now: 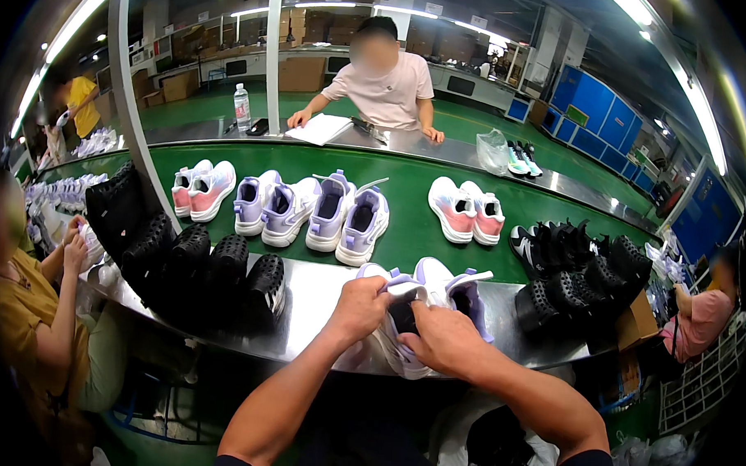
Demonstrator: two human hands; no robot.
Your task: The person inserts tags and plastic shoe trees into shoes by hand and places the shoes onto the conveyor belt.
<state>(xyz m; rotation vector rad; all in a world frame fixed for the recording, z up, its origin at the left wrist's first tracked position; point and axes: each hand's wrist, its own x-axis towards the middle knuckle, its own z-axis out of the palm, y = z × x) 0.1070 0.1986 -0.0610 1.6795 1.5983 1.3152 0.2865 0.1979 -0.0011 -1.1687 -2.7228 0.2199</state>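
Both hands are closed on one white-and-lilac sports shoe [402, 333] at the near edge of the steel worktop [313, 301]. The left hand [360, 308] grips its upper from the left with the fingers curled over the collar; the right hand [445, 338] clamps the same shoe from the right, thumb side toward the opening. The shoe is tilted, sole down toward the person, partly hanging over the table's rim. Just behind it, touching or nearly so, a second white-and-lilac shoe [461, 287] lies on the steel.

To the left on the same worktop stands a row of black moulded shoe lasts [216, 264], and another cluster of black lasts [581, 273] sits to the right. Beyond runs a green conveyor belt [407, 201] carrying a pink-and-white pair [202, 188], two lilac pairs [312, 210] side by side, and another pink-and-white pair [466, 210].

Across the belt a person in a pale pink shirt [386, 90] leans on a far steel counter beside a clear water bottle [243, 107]. A co-worker in a mustard top [33, 320] sits at the left.
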